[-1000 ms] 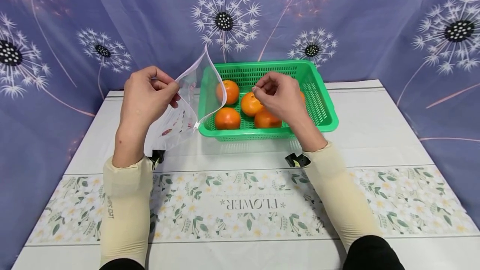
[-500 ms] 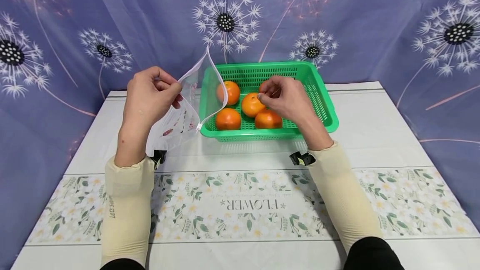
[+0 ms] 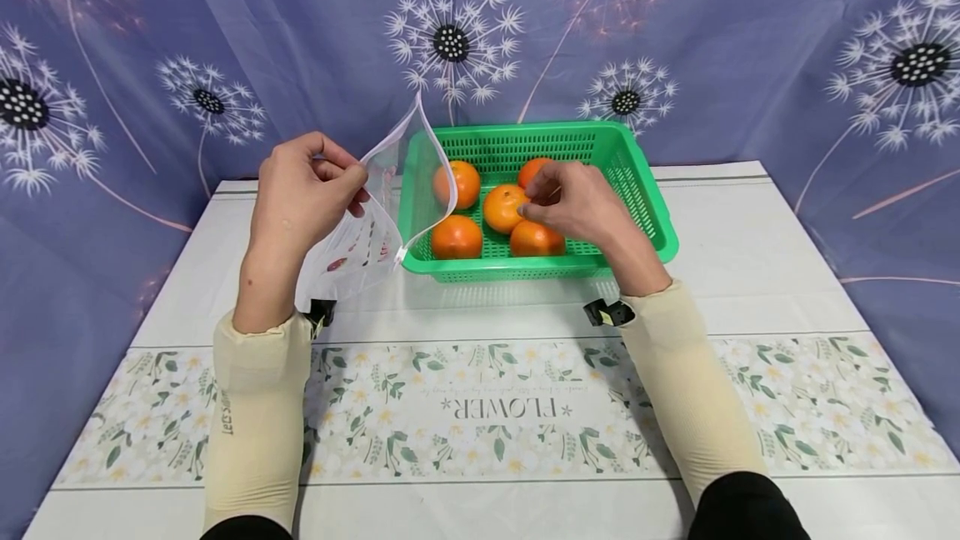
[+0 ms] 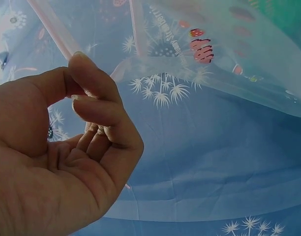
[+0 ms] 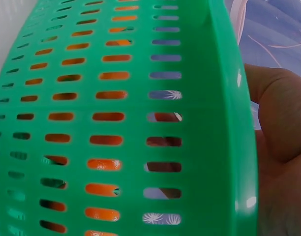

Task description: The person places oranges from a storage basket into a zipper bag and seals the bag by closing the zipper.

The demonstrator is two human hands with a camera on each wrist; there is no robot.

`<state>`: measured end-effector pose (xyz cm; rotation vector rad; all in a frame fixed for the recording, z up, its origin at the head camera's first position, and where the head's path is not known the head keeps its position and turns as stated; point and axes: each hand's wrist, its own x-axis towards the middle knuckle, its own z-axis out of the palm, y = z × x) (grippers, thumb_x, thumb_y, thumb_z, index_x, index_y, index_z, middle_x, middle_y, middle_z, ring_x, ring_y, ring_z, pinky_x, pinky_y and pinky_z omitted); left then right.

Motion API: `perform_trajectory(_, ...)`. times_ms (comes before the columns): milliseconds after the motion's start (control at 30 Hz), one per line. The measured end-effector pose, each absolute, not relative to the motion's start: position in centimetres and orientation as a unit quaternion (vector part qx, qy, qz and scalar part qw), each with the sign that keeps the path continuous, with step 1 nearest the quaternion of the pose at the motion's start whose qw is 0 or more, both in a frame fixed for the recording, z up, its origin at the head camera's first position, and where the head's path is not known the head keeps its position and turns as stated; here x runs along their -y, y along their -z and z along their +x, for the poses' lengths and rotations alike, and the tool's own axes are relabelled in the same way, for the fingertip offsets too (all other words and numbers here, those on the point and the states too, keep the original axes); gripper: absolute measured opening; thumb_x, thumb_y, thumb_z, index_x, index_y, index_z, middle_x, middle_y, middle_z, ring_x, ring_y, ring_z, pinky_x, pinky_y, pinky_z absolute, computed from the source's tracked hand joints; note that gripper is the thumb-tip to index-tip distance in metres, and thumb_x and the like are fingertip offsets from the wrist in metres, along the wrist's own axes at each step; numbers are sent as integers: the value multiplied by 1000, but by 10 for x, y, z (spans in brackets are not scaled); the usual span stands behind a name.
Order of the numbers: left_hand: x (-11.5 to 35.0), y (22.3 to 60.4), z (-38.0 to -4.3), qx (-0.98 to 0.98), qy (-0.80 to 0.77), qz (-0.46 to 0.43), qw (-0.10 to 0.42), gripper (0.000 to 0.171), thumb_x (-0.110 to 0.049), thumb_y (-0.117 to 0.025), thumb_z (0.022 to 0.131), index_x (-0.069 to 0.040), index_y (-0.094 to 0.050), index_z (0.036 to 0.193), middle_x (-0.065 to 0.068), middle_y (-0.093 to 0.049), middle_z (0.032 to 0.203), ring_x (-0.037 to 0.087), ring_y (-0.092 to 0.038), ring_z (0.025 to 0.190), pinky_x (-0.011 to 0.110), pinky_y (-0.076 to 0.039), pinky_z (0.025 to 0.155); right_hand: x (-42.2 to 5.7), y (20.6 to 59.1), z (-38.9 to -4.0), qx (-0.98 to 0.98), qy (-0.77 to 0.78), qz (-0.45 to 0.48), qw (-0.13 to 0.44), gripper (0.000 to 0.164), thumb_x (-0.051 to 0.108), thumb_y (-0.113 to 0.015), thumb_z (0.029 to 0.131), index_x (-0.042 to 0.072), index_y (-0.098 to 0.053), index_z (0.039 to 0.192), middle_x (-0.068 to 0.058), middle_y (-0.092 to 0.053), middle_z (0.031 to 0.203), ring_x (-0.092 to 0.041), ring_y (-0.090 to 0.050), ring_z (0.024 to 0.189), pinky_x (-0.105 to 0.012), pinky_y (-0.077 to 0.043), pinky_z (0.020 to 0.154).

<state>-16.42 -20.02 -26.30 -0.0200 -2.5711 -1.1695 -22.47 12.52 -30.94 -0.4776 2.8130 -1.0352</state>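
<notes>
My left hand [image 3: 307,190] pinches the rim of a clear zip bag [image 3: 360,248] between thumb and forefinger. The bag's mouth gapes toward the basket, and its white slider [image 3: 401,254] hangs at the lower corner. Strawberry prints [image 4: 202,50] show on the film in the left wrist view. My right hand [image 3: 577,202] is over the green basket [image 3: 648,215] with fingers loosely bent and nothing between them. Its fingertips are right by a round orange fruit [image 3: 502,208] in the middle. Several more such fruits lie around it, one [image 3: 534,169] partly behind the hand.
The basket has slotted sides and stands at the back of the table, its left end seen through the bag. A white cloth with a flowered band [image 3: 510,448] covers the table. A blue dandelion curtain [image 3: 322,23] hangs behind and at both sides.
My right hand has moved right and down over the basket, uncovering the back fruit. The left hand has drifted slightly right, still pinching the bag.
</notes>
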Motion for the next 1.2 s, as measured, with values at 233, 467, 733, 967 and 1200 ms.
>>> perform_trajectory(233,201,263,-163,900,406,-5,156,10,-17,-62,94,-12,-70,96,-6,-74,66,11,-69,57,28,-44,52,-127,311,-226,-935,308,-156,85,26,21,-80,95,6,-70,113,-13,-72,112,-30,-65,101,-46,-53,91)
perform_trajectory(467,202,263,-163,900,407,-4,158,10,-18,-62,94,-12,-71,95,-6,-74,66,11,-69,57,28,-44,52,-127,312,-227,-944,270,-147,120,35,24,-80,95,4,-69,122,-15,-70,123,-32,-64,111,-48,-52,97)
perform_trajectory(733,201,263,-164,902,404,-3,155,11,-19,-62,94,-13,-71,95,-7,-73,65,12,-68,57,28,-43,52,-126,316,-230,-950,238,-145,143,40,26,-81,94,7,-68,126,-14,-68,129,-33,-63,117,-50,-52,100)
perform_trajectory(967,201,262,-164,902,402,-3,155,11,-19,-62,94,-13,-71,96,-6,-73,65,12,-69,57,29,-44,52,-126,318,-230,-948,235,-146,156,41,25,-83,92,6,-66,125,-14,-67,122,-31,-61,107,-47,-52,92)
perform_trajectory(1200,200,262,-164,903,401,-1,154,11,-19,-62,94,-12,-71,96,-7,-73,66,11,-69,57,28,-44,52,-124,322,-231,-950,213,-162,161,43,29,-85,90,8,-68,123,-9,-67,98,-27,-59,89,-39,-48,78)
